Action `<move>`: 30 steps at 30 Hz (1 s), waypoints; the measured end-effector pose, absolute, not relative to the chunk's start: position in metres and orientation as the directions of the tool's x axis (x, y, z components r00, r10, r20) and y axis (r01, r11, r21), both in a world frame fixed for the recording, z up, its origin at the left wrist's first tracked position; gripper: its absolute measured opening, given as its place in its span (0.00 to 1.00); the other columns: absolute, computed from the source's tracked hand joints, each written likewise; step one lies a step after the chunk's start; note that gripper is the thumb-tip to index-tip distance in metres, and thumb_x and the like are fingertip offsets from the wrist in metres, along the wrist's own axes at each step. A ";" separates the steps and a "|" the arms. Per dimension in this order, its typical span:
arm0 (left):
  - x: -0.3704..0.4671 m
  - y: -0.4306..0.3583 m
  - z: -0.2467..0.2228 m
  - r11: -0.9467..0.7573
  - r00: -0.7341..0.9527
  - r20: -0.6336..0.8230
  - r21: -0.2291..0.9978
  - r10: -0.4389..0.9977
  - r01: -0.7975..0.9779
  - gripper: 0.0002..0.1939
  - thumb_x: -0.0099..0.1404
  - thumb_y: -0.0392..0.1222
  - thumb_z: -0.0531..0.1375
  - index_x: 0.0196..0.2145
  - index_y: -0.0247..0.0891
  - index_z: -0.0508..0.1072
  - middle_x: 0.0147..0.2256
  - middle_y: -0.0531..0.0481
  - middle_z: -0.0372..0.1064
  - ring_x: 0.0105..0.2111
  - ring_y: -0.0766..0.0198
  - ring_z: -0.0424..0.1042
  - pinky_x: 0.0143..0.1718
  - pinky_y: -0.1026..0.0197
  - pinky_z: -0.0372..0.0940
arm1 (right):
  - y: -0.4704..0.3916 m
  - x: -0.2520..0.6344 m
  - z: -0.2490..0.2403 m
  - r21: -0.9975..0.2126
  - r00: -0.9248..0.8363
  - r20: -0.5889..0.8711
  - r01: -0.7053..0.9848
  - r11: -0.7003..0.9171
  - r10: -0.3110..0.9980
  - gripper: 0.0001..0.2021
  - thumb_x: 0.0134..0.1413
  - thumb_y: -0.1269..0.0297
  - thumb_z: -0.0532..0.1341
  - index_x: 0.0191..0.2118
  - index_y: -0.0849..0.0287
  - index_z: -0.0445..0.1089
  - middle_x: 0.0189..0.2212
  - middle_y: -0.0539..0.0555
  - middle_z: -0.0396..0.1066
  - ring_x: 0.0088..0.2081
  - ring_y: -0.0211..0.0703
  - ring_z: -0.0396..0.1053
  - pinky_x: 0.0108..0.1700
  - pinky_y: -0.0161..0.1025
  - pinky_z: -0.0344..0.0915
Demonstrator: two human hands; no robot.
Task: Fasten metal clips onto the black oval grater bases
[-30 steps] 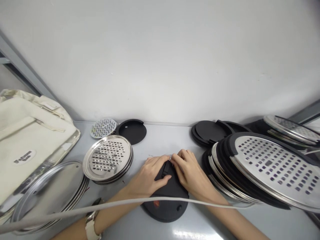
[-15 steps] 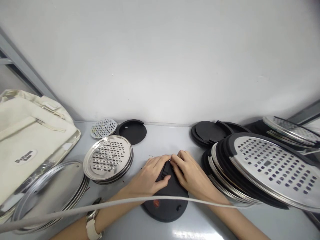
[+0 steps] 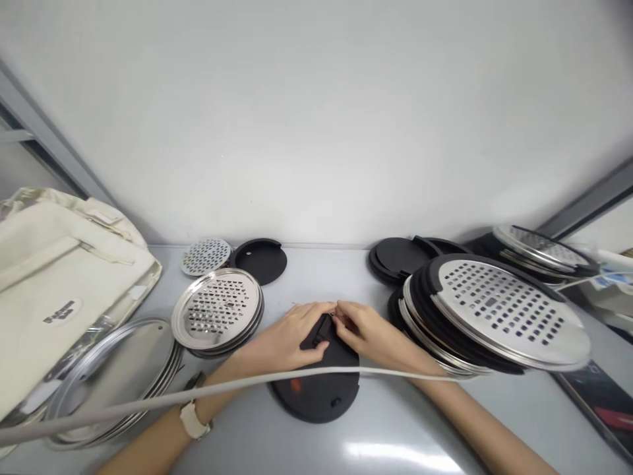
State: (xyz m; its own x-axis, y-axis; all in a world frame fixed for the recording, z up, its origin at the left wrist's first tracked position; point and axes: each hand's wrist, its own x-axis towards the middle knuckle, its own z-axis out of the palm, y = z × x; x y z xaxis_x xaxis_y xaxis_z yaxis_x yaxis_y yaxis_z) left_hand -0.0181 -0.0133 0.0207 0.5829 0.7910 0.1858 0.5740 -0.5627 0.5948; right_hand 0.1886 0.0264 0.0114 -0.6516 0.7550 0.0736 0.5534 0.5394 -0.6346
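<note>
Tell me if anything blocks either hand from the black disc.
Nothing visible does: left hand and right hand are both at the black disc. A white cable passes in front of the disc's lower part.

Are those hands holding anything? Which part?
The left hand and right hand meet at the far end of the black disc; what they pinch there, if anything, can't be told.

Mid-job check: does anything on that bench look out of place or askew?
A white cable looks out of place, crossing the view in front of the black disc under the left hand and right hand. Further right, the stack of grater plates sits askew, its upper part jutting rightward.
</note>
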 end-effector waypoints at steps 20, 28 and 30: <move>-0.020 -0.019 0.019 -0.657 0.629 0.283 0.561 0.724 0.504 0.27 0.63 0.37 0.58 0.58 0.42 0.55 0.52 0.45 0.62 0.54 0.57 0.63 0.56 0.52 0.60 | 0.000 0.192 0.013 -0.719 -0.566 0.174 0.486 0.496 0.806 0.13 0.59 0.57 0.54 0.27 0.60 0.63 0.25 0.49 0.66 0.27 0.36 0.61 0.31 0.34 0.57; -0.019 -0.015 0.014 -0.636 0.643 0.252 0.606 0.723 0.478 0.30 0.62 0.39 0.59 0.60 0.45 0.52 0.50 0.48 0.67 0.52 0.56 0.65 0.54 0.52 0.60 | -0.017 0.189 0.000 -0.692 -0.434 0.263 0.538 0.482 0.862 0.11 0.59 0.61 0.54 0.27 0.58 0.60 0.22 0.48 0.63 0.25 0.36 0.60 0.30 0.34 0.58; -0.019 -0.016 0.014 -0.637 0.650 0.230 0.586 0.724 0.501 0.31 0.63 0.39 0.58 0.60 0.46 0.51 0.51 0.49 0.67 0.52 0.55 0.64 0.55 0.50 0.58 | -0.017 0.189 -0.002 -0.681 -0.422 0.275 0.549 0.484 0.864 0.10 0.59 0.61 0.55 0.27 0.58 0.60 0.23 0.48 0.63 0.25 0.36 0.60 0.30 0.34 0.58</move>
